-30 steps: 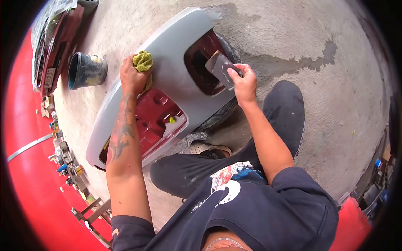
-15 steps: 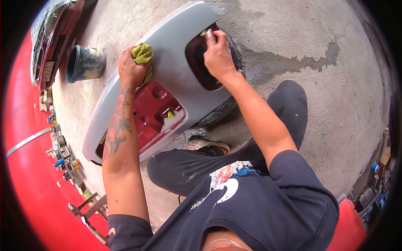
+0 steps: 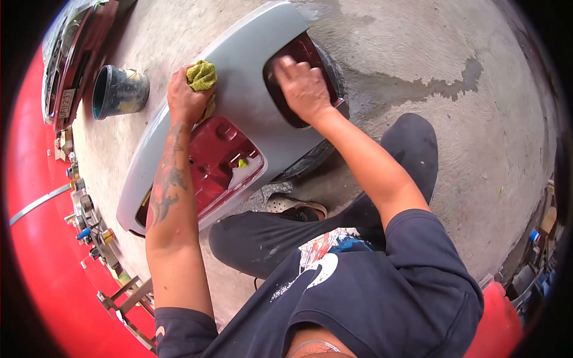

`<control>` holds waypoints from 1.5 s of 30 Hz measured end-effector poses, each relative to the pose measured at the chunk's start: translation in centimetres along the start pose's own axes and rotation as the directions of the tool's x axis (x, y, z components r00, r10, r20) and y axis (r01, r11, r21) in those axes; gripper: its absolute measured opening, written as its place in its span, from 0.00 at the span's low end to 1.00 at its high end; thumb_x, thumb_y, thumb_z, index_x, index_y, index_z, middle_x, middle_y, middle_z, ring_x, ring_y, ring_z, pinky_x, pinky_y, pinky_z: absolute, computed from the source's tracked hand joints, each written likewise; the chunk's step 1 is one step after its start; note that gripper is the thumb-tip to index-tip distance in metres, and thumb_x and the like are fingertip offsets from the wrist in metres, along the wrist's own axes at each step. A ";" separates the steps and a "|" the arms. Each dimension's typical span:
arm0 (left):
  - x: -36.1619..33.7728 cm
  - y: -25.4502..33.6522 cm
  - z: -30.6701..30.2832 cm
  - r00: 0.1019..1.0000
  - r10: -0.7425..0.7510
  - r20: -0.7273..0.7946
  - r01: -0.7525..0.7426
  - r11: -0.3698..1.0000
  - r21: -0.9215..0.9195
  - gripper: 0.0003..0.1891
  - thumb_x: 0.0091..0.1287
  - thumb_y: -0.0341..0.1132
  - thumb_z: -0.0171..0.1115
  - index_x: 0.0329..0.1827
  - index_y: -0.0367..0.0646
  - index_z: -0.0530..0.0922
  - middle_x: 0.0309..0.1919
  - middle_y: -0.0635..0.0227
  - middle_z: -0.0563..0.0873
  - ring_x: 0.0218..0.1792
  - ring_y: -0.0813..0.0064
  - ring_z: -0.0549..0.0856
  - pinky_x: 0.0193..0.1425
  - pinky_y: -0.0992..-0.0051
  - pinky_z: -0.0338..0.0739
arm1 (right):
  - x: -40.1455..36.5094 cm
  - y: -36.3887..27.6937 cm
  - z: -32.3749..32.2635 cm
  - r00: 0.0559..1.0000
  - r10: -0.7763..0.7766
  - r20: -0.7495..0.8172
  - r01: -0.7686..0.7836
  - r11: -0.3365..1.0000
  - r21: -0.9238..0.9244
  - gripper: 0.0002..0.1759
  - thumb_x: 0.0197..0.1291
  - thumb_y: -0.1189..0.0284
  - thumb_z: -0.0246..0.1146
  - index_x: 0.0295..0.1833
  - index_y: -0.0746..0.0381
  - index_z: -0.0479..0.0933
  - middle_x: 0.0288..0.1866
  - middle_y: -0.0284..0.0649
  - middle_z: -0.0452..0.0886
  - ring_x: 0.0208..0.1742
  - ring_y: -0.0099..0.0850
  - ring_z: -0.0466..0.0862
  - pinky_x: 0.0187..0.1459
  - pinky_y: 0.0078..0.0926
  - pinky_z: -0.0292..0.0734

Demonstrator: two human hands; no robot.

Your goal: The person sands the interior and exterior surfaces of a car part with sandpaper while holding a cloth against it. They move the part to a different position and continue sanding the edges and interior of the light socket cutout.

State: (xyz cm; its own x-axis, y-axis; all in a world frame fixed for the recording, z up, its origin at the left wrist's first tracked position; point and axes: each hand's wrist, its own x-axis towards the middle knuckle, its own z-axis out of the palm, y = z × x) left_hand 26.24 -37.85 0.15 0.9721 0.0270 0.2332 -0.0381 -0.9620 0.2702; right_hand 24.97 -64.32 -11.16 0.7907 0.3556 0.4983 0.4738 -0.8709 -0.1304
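A grey car body panel, seemingly a trunk lid, lies tilted before me with two openings showing dark red inner metal. My left hand rests on its far left edge, closed around a crumpled yellow-green cloth. Over the right-hand opening, my right hand reaches in to its left rim with the fingers bent and close together. Their tips are smeared by motion, and whatever they pinch cannot be made out.
A tire sits under the panel's right end. Left of the panel stands a dirty bucket on the concrete floor. A dark red car part with a licence plate is at the upper left. Tools and cans line the red sheet's edge.
My right hand has moved left and slightly down, from the opening's top edge to its left rim. My left hand stays in place with the cloth.
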 end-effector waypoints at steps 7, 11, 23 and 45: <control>0.1 -0.1 0.1 1.000 0.015 -0.009 -0.015 1.000 -0.006 0.28 0.54 0.46 0.79 0.57 0.49 0.82 0.52 0.57 0.85 0.56 0.54 0.83 0.61 0.59 0.77 | 0.4 -0.1 0.4 0.997 0.078 0.023 -0.078 0.997 0.005 0.21 0.64 0.70 0.57 0.63 0.56 0.77 0.62 0.36 0.73 0.48 0.35 0.76 0.43 0.35 0.74; -0.1 0.5 -0.2 0.999 -0.033 -0.007 0.033 0.999 0.003 0.28 0.54 0.46 0.79 0.57 0.49 0.82 0.52 0.58 0.84 0.56 0.54 0.83 0.61 0.59 0.77 | 0.6 -1.0 0.1 0.992 0.119 0.048 -0.122 0.991 0.056 0.22 0.65 0.70 0.57 0.65 0.58 0.77 0.65 0.38 0.72 0.51 0.39 0.76 0.46 0.39 0.75; -0.2 0.4 -0.1 0.999 0.026 -0.021 -0.026 1.000 0.010 0.26 0.57 0.45 0.78 0.56 0.45 0.82 0.50 0.57 0.85 0.54 0.54 0.84 0.60 0.61 0.77 | 0.6 0.2 0.6 0.995 0.098 0.026 -0.097 0.994 -0.041 0.28 0.64 0.71 0.57 0.72 0.58 0.72 0.66 0.37 0.71 0.51 0.38 0.75 0.46 0.37 0.74; -0.3 0.5 -0.1 1.000 0.015 -0.026 -0.014 1.000 0.027 0.25 0.57 0.44 0.78 0.56 0.45 0.81 0.50 0.57 0.85 0.55 0.54 0.83 0.60 0.60 0.76 | -3.1 1.6 -2.4 0.934 0.352 0.064 -0.358 0.925 0.126 0.33 0.62 0.74 0.58 0.75 0.59 0.68 0.74 0.38 0.69 0.56 0.44 0.77 0.53 0.45 0.76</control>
State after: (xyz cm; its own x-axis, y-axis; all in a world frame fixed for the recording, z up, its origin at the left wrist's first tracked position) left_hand 25.88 -38.30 0.27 0.9649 0.0198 0.2618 -0.0457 -0.9694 0.2414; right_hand 22.38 -67.59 -10.85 0.9299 0.0467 0.3648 0.2043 -0.8903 -0.4069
